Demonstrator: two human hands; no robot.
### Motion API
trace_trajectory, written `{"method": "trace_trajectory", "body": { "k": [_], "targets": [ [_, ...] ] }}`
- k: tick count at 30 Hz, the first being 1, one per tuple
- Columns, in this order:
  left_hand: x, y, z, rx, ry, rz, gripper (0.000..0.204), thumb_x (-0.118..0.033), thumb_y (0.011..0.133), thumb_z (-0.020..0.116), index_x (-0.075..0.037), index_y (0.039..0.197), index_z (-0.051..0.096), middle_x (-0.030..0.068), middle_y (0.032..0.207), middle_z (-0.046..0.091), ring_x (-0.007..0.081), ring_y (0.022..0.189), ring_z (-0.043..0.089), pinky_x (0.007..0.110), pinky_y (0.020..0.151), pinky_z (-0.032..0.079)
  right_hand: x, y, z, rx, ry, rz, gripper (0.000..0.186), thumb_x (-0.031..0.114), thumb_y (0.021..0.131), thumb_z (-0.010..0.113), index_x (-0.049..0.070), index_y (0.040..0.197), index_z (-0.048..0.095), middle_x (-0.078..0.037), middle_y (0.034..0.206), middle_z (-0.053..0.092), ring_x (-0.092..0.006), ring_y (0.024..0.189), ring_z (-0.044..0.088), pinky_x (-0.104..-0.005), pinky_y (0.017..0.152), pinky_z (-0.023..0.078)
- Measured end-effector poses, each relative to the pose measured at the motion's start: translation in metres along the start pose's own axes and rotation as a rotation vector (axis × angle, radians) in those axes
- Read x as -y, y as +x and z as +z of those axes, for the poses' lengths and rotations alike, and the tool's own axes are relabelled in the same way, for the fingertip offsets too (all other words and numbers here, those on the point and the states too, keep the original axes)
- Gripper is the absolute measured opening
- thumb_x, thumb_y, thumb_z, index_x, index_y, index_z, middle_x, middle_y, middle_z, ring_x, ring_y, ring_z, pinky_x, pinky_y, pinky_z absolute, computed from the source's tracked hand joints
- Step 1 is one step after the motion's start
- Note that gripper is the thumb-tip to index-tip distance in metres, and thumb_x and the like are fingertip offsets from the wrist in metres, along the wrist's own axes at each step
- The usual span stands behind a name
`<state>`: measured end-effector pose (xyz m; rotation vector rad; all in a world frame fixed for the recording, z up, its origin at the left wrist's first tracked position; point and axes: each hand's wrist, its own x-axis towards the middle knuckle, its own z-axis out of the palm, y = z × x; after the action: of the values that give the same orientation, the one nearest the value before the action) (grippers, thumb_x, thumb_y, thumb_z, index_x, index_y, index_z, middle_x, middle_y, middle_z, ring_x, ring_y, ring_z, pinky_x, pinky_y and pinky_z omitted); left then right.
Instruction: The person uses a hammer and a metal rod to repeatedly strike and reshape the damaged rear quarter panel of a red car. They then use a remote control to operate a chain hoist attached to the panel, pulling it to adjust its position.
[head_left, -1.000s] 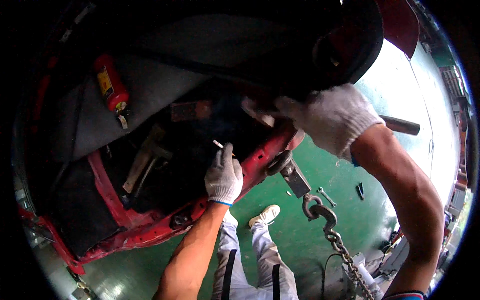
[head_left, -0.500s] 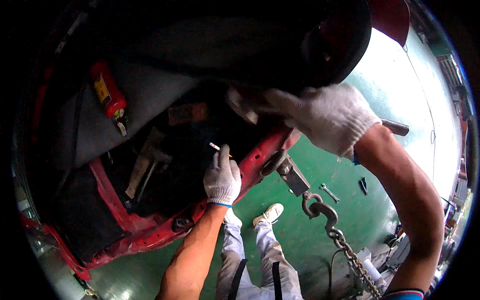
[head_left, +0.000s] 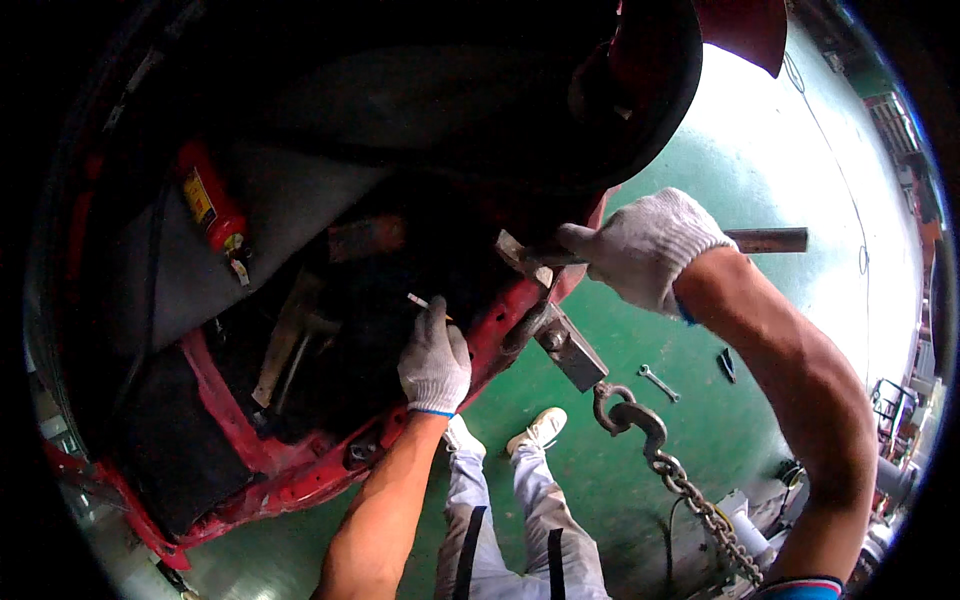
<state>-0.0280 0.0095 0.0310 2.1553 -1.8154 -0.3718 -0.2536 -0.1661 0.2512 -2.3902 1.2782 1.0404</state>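
Observation:
My gloved right hand point(head_left: 650, 245) is closed round the handle of a hammer point(head_left: 770, 240). The hammer's head hangs over the red metal edge of the car body point(head_left: 500, 318); whether they touch I cannot tell. In my gloved left hand point(head_left: 436, 360) a cigarette point(head_left: 417, 300) sticks out from between the fingers, with the hand resting at or just above the same edge. Between the two hands, a metal clamp point(head_left: 572, 350) grips the car's edge. A hook point(head_left: 635, 418) joins it to a heavy chain point(head_left: 705, 510) running down to the lower right.
Inside the dark car compartment lie a red fire extinguisher point(head_left: 212, 200), a reddish block point(head_left: 367, 238) and another hammer point(head_left: 300, 350). A wrench point(head_left: 659, 384) and dark pliers point(head_left: 726, 365) lie on the green floor point(head_left: 690, 330). Equipment crowds the lower right.
My right hand has moved slightly down and left, bringing the blurred hammer into clear view with its head lower, by the metal edge. My left hand has barely shifted.

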Motion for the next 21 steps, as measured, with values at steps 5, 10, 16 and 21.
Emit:
{"method": "trace_trajectory", "body": {
  "k": [5, 10, 16, 21],
  "targets": [
    [0.007, -0.003, 0.005, 0.005, -0.007, 0.013, 0.044, -0.023, 0.1, 0.052, -0.014, 0.143, 0.051, 0.0197, 0.126, 0.062, 0.043, 0.098, 0.067, 0.054, 0.079, 0.056, -0.002, -0.004, -0.007, -0.218, 0.322, -0.111, 0.041, 0.039, 0.107, 0.038, 0.015, 0.12, 0.07, -0.018, 0.1, 0.074, -0.0387, 0.095, 0.072, -0.0495, 0.078, 0.058],
    [0.008, -0.003, 0.004, 0.012, 0.021, 0.017, 0.045, -0.024, 0.1, 0.052, -0.013, 0.143, 0.051, 0.0209, 0.128, 0.062, 0.0442, 0.103, 0.066, 0.053, 0.083, 0.055, 0.0, 0.005, 0.019, 0.055, 0.167, -0.075, 0.034, 0.033, 0.105, 0.047, 0.018, 0.13, 0.065, -0.015, 0.096, 0.075, -0.0378, 0.095, 0.074, -0.0484, 0.077, 0.06],
    [0.008, -0.005, 0.01, 0.018, -0.007, 0.016, 0.045, -0.024, 0.099, 0.053, -0.012, 0.143, 0.052, 0.0211, 0.129, 0.063, 0.0438, 0.106, 0.066, 0.052, 0.085, 0.055, 0.002, -0.002, 0.018, -0.219, 0.089, -0.134, 0.035, 0.031, 0.104, 0.047, 0.026, 0.138, 0.058, -0.012, 0.085, 0.07, -0.0327, 0.079, 0.073, -0.0426, 0.063, 0.057],
    [0.005, -0.003, 0.004, 0.013, 0.035, 0.014, 0.044, -0.022, 0.099, 0.054, -0.012, 0.141, 0.053, 0.0212, 0.127, 0.063, 0.0431, 0.104, 0.066, 0.051, 0.083, 0.056, -0.005, 0.005, 0.026, 0.049, 0.118, -0.07, 0.036, 0.027, 0.105, 0.048, 0.028, 0.139, 0.059, -0.01, 0.08, 0.069, -0.0307, 0.077, 0.073, -0.0433, 0.061, 0.057]
  ]
}}
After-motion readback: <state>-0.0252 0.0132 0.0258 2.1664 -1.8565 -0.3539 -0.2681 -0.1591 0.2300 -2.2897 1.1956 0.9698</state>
